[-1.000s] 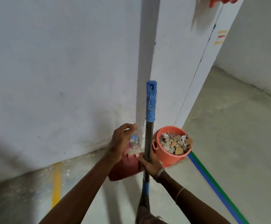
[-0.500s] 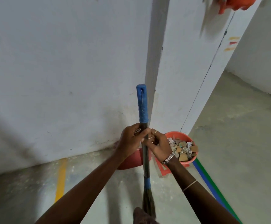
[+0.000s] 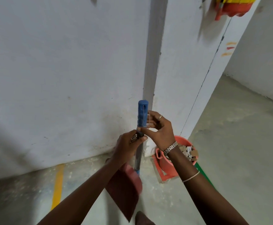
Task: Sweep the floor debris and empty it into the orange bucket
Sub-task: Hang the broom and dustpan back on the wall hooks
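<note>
A broom stands upright in front of me, and its blue handle grip (image 3: 143, 113) is at the top. My left hand (image 3: 127, 146) grips the dark shaft just below that grip. A red dustpan (image 3: 124, 189) hangs under my left forearm; what holds it is hidden. My right hand (image 3: 160, 129) pinches the thin string loop on the blue grip. The orange bucket (image 3: 166, 168) stands on the floor at the foot of the pillar, right of the broom. It is filled with debris (image 3: 188, 151) of paper and cardboard bits.
A white wall and a pillar (image 3: 181, 78) rise right behind the broom. A yellow line (image 3: 57, 185) marks the floor at left, and a green stripe (image 3: 204, 174) runs past the bucket. An orange and yellow object (image 3: 231, 5) hangs high at right. Open concrete floor lies to the right.
My right hand went up the shaft to the string loop on the blue grip. My left hand came from the dustpan onto the shaft. The dustpan now hangs lower.
</note>
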Demonstrator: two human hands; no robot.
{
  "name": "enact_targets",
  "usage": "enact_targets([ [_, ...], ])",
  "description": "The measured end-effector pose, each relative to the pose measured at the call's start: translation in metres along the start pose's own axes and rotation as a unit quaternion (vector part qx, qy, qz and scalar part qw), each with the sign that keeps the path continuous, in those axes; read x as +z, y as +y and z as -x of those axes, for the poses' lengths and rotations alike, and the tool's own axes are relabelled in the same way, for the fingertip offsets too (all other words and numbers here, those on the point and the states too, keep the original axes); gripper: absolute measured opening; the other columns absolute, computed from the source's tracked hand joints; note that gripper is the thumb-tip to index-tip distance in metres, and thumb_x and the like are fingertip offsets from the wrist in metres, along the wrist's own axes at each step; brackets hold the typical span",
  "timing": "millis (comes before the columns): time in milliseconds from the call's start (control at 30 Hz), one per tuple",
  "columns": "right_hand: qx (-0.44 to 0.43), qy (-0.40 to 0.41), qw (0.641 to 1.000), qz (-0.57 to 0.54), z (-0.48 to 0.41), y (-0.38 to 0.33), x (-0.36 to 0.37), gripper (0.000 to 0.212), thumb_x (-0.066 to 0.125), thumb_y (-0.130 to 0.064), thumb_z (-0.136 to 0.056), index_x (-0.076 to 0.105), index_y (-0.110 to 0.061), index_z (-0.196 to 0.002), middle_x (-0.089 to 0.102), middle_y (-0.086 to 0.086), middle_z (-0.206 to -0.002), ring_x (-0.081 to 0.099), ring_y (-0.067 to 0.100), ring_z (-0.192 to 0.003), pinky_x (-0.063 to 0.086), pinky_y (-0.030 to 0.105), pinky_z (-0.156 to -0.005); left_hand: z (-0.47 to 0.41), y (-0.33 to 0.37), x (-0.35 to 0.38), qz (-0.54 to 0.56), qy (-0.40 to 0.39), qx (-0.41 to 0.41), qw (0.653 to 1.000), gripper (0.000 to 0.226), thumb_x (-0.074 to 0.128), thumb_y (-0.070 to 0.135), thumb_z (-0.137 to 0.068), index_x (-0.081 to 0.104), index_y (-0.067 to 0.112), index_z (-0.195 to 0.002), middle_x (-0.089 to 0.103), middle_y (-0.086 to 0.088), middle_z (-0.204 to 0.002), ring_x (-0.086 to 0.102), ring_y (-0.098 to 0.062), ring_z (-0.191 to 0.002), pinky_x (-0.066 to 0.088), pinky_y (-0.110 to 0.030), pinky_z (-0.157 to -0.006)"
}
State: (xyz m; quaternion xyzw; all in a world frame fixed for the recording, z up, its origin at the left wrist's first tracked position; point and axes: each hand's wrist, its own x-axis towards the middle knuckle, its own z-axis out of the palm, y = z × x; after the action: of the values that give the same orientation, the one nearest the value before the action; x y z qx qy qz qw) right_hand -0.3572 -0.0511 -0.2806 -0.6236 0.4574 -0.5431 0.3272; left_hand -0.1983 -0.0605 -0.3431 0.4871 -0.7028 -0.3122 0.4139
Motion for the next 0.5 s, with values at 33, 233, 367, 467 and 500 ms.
enact_targets([
  [33,-0.011,0.008,1.0,0.008,-0.002,-0.002,0.002,0.063,0.089,-0.012,-0.072,0.059,-0.015,-0.128,0.073,-0.004,-0.108,0.072,0.012,-0.096,0.059,0.029,-0.086,-0.001,0.001,0.0,-0.003,0.002,-0.005,1.0,0.039,0.057,0.064,-0.085,0.071,0.031,-0.1,0.076,0.012,-0.089,0.071,-0.003,-0.083,0.059,-0.039,-0.08],
  [233,-0.095,0.077,0.992,0.021,-0.002,-0.019,0.009,0.064,0.08,-0.007,-0.082,0.051,-0.031,-0.133,0.068,-0.026,-0.112,0.071,0.007,-0.098,0.06,0.031,-0.086,-0.008,0.007,-0.01,-0.027,0.013,-0.007,1.0,0.022,0.062,0.061,-0.085,0.064,0.039,-0.087,0.073,0.015,-0.079,0.069,-0.005,-0.072,0.059,-0.039,-0.075],
  [367,-0.207,0.121,0.967,0.091,-0.012,-0.026,0.002,0.058,0.074,-0.005,-0.088,0.055,-0.025,-0.139,0.066,-0.004,-0.108,0.068,0.013,-0.092,0.06,0.027,-0.077,-0.008,0.007,-0.015,-0.032,0.007,-0.005,0.999,0.02,0.064,0.059,-0.087,0.061,0.04,-0.08,0.069,0.018,-0.071,0.067,-0.005,-0.067,0.059,-0.036,-0.072],
  [467,-0.26,0.096,0.95,0.145,-0.024,-0.025,-0.001,0.04,0.074,-0.001,-0.088,0.069,-0.012,-0.125,0.062,0.007,-0.106,0.063,0.016,-0.09,0.055,0.028,-0.074,-0.006,-0.005,-0.017,-0.025,0.014,-0.027,0.999,0.026,0.066,0.054,-0.089,0.065,0.03,-0.081,0.071,0.012,-0.071,0.068,-0.008,-0.066,0.059,-0.037,-0.072],
  [500,-0.271,0.076,0.947,0.158,-0.027,-0.024,-0.001,0.034,0.074,0.001,-0.087,0.073,-0.011,-0.119,0.062,0.007,-0.105,0.062,0.016,-0.091,0.053,0.029,-0.074,-0.005,-0.009,-0.017,-0.022,0.012,-0.028,0.999,0.033,0.064,0.058,-0.088,0.067,0.026,-0.081,0.071,0.01,-0.071,0.068,-0.01,-0.066,0.059,-0.039,-0.072],
])
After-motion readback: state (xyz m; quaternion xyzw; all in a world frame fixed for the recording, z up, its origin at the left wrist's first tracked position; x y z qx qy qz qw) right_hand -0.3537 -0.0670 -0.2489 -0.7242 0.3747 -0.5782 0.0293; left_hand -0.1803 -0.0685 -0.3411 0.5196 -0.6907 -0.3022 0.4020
